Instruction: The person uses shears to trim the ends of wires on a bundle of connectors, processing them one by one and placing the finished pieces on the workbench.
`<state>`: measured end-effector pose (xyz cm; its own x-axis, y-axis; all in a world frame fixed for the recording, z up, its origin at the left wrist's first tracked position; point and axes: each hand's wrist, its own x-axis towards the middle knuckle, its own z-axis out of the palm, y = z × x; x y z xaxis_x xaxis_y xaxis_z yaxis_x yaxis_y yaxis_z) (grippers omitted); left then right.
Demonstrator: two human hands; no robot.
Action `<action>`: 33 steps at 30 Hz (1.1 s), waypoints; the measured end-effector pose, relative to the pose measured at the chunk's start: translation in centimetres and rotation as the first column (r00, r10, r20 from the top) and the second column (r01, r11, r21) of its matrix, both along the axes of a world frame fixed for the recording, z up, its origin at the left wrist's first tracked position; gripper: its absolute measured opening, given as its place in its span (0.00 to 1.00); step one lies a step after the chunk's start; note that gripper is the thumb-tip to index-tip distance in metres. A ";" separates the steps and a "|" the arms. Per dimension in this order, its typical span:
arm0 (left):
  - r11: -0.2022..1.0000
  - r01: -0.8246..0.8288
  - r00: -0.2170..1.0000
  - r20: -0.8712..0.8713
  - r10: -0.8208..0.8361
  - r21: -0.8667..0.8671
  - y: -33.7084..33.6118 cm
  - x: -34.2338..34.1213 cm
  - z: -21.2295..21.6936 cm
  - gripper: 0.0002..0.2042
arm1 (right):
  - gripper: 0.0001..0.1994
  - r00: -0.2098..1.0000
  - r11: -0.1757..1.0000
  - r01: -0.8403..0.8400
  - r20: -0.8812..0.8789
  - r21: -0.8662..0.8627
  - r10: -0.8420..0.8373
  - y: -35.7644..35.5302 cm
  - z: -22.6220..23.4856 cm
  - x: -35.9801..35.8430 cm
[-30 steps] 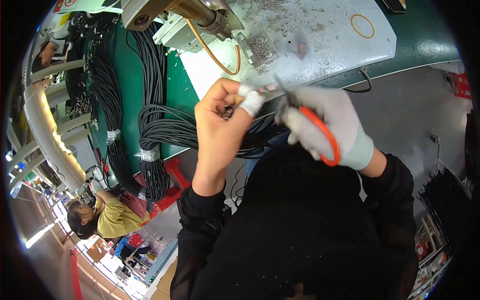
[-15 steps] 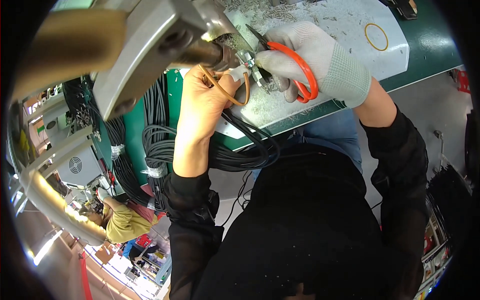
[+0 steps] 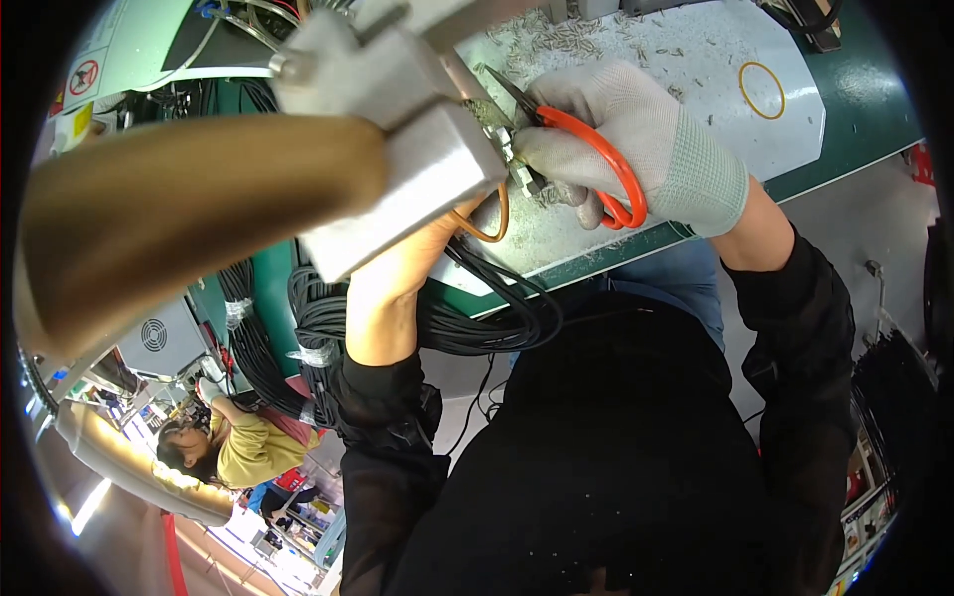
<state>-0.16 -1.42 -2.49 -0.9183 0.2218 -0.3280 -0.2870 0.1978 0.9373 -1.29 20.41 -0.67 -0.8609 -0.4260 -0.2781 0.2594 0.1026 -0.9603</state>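
My right hand (image 3: 631, 134), in a pale knitted glove, carries red-handled scissors (image 3: 622, 164) with their dark blades pointing up and left. Its thumb and fingertips also meet a small shiny metal connector (image 3: 525, 179) beside a metal machine head (image 3: 427, 159). My bare left hand (image 3: 422, 253) reaches in behind that head, which covers its fingers. A curved brown cable (image 3: 504, 217) shows between the left hand and the connector. Blurred and large, a brown handle-like bar (image 3: 199, 209) crosses in front at the left.
Small metal pieces are scattered over a white board (image 3: 730, 60) on the green table (image 3: 865, 79). A yellow rubber band (image 3: 762, 90) lies there. Bundled black cables (image 3: 487, 323) hang over the near edge. A person in yellow (image 3: 253, 452) sits at lower left.
The machine head and brown bar have swung down and right in view, now covering my left fingers. My right hand keeps the scissors, shifting slightly down and right.
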 end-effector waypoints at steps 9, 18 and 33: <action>0.999 0.003 0.994 -0.109 0.000 0.033 -0.3 0.2 0.1 0.15 | 0.12 0.999 0.999 -0.013 0.045 -0.043 0.015 -0.3 -0.2 0.2; 0.904 0.154 0.946 0.204 -0.251 0.398 -2.2 0.8 -0.4 0.11 | 0.11 0.968 0.999 0.043 -0.247 0.019 -0.037 -0.2 -1.2 2.3; 0.936 0.324 0.944 0.017 -0.329 0.138 3.8 10.7 5.7 0.35 | 0.10 0.930 0.971 0.048 -0.366 0.232 0.042 -0.2 4.2 11.5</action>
<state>10.54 2.40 3.24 -0.7749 0.5507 -0.3103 -0.2646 0.1632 0.9504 10.21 20.25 3.50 -0.9224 -0.3848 -0.0341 -0.1050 0.3347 -0.9364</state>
